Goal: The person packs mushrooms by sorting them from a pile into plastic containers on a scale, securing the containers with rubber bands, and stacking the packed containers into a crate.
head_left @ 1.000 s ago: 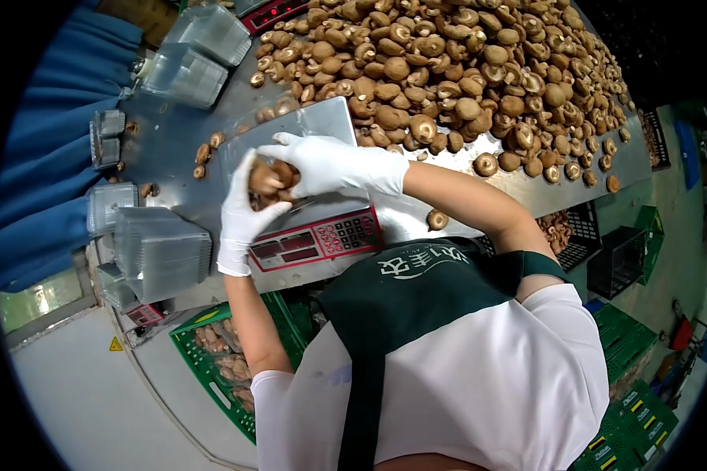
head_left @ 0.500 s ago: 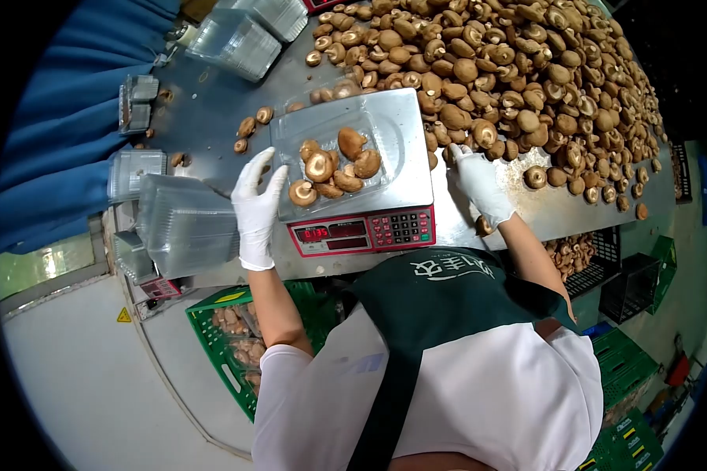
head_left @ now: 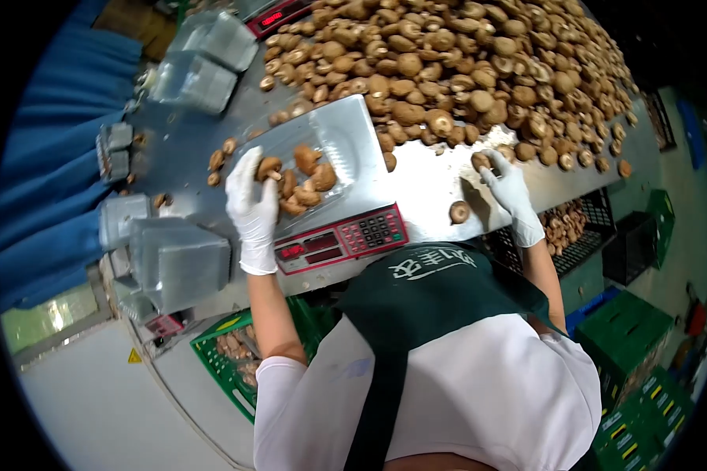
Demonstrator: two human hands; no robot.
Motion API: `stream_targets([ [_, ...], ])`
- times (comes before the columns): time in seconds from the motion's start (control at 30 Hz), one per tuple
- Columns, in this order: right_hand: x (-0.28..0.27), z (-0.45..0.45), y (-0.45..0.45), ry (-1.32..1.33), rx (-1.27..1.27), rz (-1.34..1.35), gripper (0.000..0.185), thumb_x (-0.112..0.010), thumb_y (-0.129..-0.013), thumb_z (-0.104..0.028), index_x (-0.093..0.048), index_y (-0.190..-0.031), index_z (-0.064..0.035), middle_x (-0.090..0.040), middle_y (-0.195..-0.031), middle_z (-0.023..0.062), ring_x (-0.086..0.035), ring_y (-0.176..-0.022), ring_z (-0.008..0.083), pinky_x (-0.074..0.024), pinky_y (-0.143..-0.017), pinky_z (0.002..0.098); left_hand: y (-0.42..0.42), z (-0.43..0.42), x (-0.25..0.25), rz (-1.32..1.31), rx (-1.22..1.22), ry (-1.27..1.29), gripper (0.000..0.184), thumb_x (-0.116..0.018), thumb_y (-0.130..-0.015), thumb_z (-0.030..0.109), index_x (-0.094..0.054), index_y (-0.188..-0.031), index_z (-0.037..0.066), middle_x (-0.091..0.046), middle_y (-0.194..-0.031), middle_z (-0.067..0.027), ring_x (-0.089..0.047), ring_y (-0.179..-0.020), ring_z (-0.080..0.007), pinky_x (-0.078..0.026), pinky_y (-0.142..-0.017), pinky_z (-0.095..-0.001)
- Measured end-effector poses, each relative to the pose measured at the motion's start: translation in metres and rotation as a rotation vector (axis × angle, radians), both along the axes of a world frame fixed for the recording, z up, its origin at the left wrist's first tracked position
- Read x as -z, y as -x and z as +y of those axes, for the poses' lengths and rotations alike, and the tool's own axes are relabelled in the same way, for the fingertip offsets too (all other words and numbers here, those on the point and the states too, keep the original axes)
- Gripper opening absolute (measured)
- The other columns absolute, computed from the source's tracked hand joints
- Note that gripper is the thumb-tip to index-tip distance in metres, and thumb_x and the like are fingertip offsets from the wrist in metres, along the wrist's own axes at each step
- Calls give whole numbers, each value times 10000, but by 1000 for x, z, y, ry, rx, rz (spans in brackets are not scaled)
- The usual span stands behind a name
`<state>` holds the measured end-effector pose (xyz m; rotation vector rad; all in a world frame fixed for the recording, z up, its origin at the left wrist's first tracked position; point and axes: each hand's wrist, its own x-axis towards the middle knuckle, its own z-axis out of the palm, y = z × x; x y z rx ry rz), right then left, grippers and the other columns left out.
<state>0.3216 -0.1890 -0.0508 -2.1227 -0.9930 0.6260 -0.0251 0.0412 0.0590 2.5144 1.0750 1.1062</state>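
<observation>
Pinching one brown mushroom (head_left: pixel 269 166) between thumb and finger, my left hand (head_left: pixel 251 206) is at the side of the clear tray (head_left: pixel 336 152). More mushrooms (head_left: pixel 306 193) sit inside it, and it lies on the scale (head_left: pixel 374 157). My right hand (head_left: pixel 513 195) grips another mushroom (head_left: pixel 480 162) over the shiny table (head_left: pixel 424 188). Past that is a big mushroom pile (head_left: pixel 448 67). Clear boxes (head_left: pixel 182 263) stand on my left.

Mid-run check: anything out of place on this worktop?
Mildly: one shiitake mushroom lies alone on the steel table between the scale and the right hand, apart from the mushroom pile. I see no obvious damage.
</observation>
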Motion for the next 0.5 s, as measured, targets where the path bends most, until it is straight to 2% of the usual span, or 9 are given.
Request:
stream_targets([
  [0.1,-25,-60,-41,62,192,-204,318,-604,-838,-266,-601,-1137,-160,-665,-885,207,-655,-822,358,-513,-751,395,0,12,20,66,4,-38,555,-574,-647,-127,-633,-1147,107,-630,-1110,-84,-571,-1018,-266,-448,-921,-344],
  [0.17,-57,-92,-61,449,443,-151,360,-609,-820,-321,-605,-1148,-171,-679,-896,180,-660,-856,340,-517,-744,377,-6,17,29,199,-52,-17,492,-615,-695,-52,-624,-1160,107,-627,-1116,-94,-561,-1045,-278,-432,-936,-359],
  [0.2,-44,-119,-80,552,428,-404,426,-615,-812,-329,-578,-1189,-134,-666,-1006,168,-644,-924,318,-511,-781,381,-9,14,28,281,-96,-3,466,-633,-712,-18,-624,-1161,104,-626,-1126,-98,-558,-1068,-280,-427,-942,-365],
  [0.27,-47,-148,-99,728,403,-458,493,-615,-813,-328,-537,-1239,-94,-609,-1162,157,-607,-1025,304,-494,-840,391,-10,11,22,282,-61,88,432,-653,-728,24,-627,-1154,96,-621,-1141,-106,-551,-1095,-287,-419,-953,-372],
  [0.3,-47,-150,-100,729,408,-461,493,-615,-813,-328,-537,-1239,-94,-609,-1162,157,-607,-1025,304,-494,-840,391,-10,10,21,283,-37,174,404,-672,-745,65,-631,-1146,88,-617,-1155,-114,-545,-1122,-295,-411,-964,-378],
  [0.37,-45,-145,-100,632,406,-536,543,-618,-812,-338,-502,-1275,-80,-537,-1276,152,-572,-1096,295,-485,-868,385,-9,6,26,207,-47,231,398,-683,-748,78,-631,-1143,81,-613,-1163,-121,-539,-1139,-299,-410,-967,-378],
  [0.4,-36,-137,-101,521,379,-495,521,-620,-812,-328,-524,-1266,-91,-593,-1195,157,-593,-1062,298,-487,-862,380,-6,6,31,133,-61,284,394,-693,-751,91,-632,-1140,73,-609,-1171,-129,-533,-1157,-302,-409,-970,-379],
  [0.43,-47,-113,-90,518,379,-344,507,-616,-816,-331,-544,-1261,-99,-643,-1097,163,-620,-1010,300,-492,-852,372,3,10,50,22,-81,345,368,-710,-748,94,-636,-1108,67,-606,-1164,-145,-533,-1158,-311,-416,-964,-385],
  [0.5,-66,-65,-64,365,296,-77,479,-613,-818,-355,-590,-1218,-93,-661,-1044,184,-646,-957,298,-496,-848,360,-1,2,50,47,-118,310,354,-716,-741,87,-637,-1086,68,-606,-1163,-149,-533,-1158,-311,-420,-959,-383],
])
